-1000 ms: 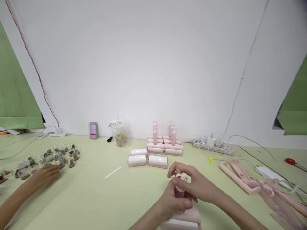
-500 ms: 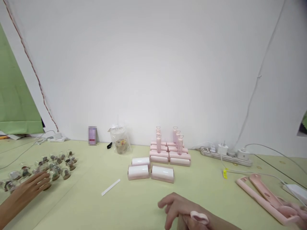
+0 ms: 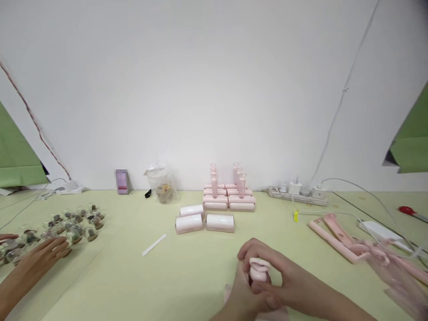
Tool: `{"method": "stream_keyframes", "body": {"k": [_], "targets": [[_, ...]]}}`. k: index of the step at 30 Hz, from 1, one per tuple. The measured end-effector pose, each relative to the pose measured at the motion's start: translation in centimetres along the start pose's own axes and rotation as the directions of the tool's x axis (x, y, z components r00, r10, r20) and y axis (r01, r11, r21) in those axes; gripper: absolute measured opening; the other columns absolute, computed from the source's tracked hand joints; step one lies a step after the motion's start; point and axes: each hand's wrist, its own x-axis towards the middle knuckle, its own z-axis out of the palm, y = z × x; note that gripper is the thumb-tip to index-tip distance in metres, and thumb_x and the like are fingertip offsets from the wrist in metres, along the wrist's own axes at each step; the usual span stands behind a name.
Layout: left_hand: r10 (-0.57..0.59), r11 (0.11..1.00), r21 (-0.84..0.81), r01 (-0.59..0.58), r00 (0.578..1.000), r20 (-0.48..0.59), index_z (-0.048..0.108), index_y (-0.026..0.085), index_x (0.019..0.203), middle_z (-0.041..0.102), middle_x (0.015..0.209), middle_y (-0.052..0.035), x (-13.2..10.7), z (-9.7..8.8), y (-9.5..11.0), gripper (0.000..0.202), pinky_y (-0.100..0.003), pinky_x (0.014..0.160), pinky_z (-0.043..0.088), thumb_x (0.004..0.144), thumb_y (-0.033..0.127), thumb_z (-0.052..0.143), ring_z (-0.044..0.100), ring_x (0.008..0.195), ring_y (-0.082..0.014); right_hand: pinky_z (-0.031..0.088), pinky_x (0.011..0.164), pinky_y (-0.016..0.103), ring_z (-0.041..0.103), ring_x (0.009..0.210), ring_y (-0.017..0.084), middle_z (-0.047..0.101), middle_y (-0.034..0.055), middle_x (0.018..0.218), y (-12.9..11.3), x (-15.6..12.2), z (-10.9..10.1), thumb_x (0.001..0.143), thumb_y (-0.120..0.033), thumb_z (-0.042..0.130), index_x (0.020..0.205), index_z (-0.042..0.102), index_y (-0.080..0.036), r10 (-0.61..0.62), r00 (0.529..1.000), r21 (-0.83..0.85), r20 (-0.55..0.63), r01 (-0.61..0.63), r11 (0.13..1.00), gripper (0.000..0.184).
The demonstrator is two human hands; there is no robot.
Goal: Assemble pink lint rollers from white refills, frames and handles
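Since half a second ago my view has tipped down and both hands have risen from the bottom edge, so the pink handle is now plainly in sight between them. It sits low in the centre of the view, above the near part of the pale green table, held upright. Its top is a rounded, heart-like loop of smooth, matte pink plastic; the shaft below is hidden. My left hand is closed around that shaft from beneath. My right hand curls over from the right, with its fingertips pinching the head of the handle.

Farther back lie three short rollers wrapped in glossy white paper. Behind them is a neat stack of pink rollers with several handles standing up from it. A thin white strip lies flat to the left of my hands, well apart from them. On the right are long pink plastic frames, with blurred clear wrapping next to them. A white power strip with plugs and cables runs along the wall.

At the far left, a co-worker's hand lies flat and open beside a cluster of small glass domes with dark bits inside. A crinkled clear bag stands near the wall.
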Motion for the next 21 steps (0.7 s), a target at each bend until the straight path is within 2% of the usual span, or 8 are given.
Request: {"method": "stream_keyframes", "body": {"k": [4,7,10,13,15,17,19,21], "targets": [[-0.092,0.995,-0.008,0.096,0.971,0.218,0.045,0.016,0.068,0.039,0.043,0.0064,0.0,0.6,2.8,0.064,-0.019,0.036,0.023,0.05,0.077,0.051,0.029,0.034,-0.0045,0.042,0.078,0.027,0.052,0.089,0.016,0.048,0.0023,0.102,-0.1,-1.2,0.2,0.08,-0.024,0.051,0.088,0.056,-0.025,-0.043,0.994,-0.061,-0.097,0.037,0.997,0.009],[-0.039,0.986,0.169,-0.006,0.964,0.263,0.054,0.013,0.084,0.057,0.066,-0.0045,0.8,-0.2,5.5,0.074,-0.025,0.052,0.04,0.067,0.078,0.021,0.054,0.059,-0.0155,0.043,0.078,0.028,0.052,0.092,0.018,0.05,0.0035,0.101,-0.2,-1.1,-0.6,0.084,-0.03,0.046,0.09,0.056,-0.025,-0.115,0.982,-0.155,-0.15,0.092,0.984,0.013],[0.096,0.832,0.534,-0.153,0.986,0.133,0.042,0.017,0.113,0.05,0.113,-0.0099,1.8,-1.9,9.2,0.061,-0.033,0.092,0.032,0.077,0.064,0.031,0.044,0.108,-0.0214,0.044,0.075,0.03,0.053,0.091,0.02,0.054,0.0042,0.099,0.2,0.3,-3.4,0.085,-0.038,0.043,0.095,0.054,-0.023,-0.103,0.96,-0.249,-0.26,0.036,0.968,0.022],[0.191,0.683,0.717,-0.137,0.982,0.006,0.037,0.02,0.116,0.051,0.11,-0.0083,1.3,-3.1,13.8,0.047,-0.034,0.091,0.034,0.083,0.053,0.034,0.045,0.108,-0.0204,0.046,0.066,0.03,0.056,0.077,0.018,0.057,0.0045,0.093,1.7,2.8,-6.9,0.085,-0.045,0.038,0.096,0.053,-0.021,-0.053,0.94,-0.33,-0.338,-0.066,0.942,0.03],[0.252,0.53,0.827,-0.19,0.966,0.06,0.041,0.026,0.112,0.055,0.104,-0.0044,-0.5,-2.9,16.9,0.033,-0.031,0.081,0.042,0.084,0.044,0.04,0.05,0.101,-0.0193,0.045,0.064,0.032,0.055,0.071,0.018,0.058,0.0033,0.084,3.2,4.7,-8.9,0.083,-0.046,0.042,0.09,0.054,-0.02,-0.069,0.92,-0.392,-0.385,-0.095,0.915,0.03],[0.369,0.244,0.893,-0.378,0.888,0.275,0.05,0.027,0.1,0.059,0.096,-0.0022,-3.4,-2.1,19.3,0.018,-0.029,0.077,0.044,0.084,0.031,0.044,0.054,0.092,-0.0178,0.044,0.063,0.034,0.053,0.067,0.018,0.057,0.0016,0.075,5.1,6.6,-10.3,0.08,-0.044,0.048,0.079,0.054,-0.019,-0.095,0.896,-0.435,-0.435,-0.117,0.893,0.026],[0.554,-0.048,0.838,-0.543,0.684,0.475,0.05,0.03,0.102,0.061,0.088,0.0001,-6.9,-1.2,20.8,0.024,-0.033,0.084,0.042,0.081,0.018,0.045,0.056,0.086,-0.017,0.044,0.064,0.034,0.053,0.067,0.017,0.057,0.0009,0.075,7.0,8.3,-11.1,0.08,-0.038,0.052,0.077,0.055,-0.017,-0.118,0.876,-0.46,-0.468,-0.127,0.879,0.021],[0.639,-0.225,0.819,-0.529,0.554,0.534,0.051,0.036,0.107,0.063,0.08,0.003,-10.1,-0.8,21.3,0.037,-0.037,0.091,0.04,0.078,0.013,0.046,0.058,0.085,-0.0179,0.046,0.067,0.034,0.056,0.073,0.015,0.058,0.002,0.085,8.6,9.7,-11.5,0.083,-0.031,0.051,0.087,0.056,-0.015,-0.136,0.865,-0.468,-0.482,-0.124,0.875,0.018]]}}
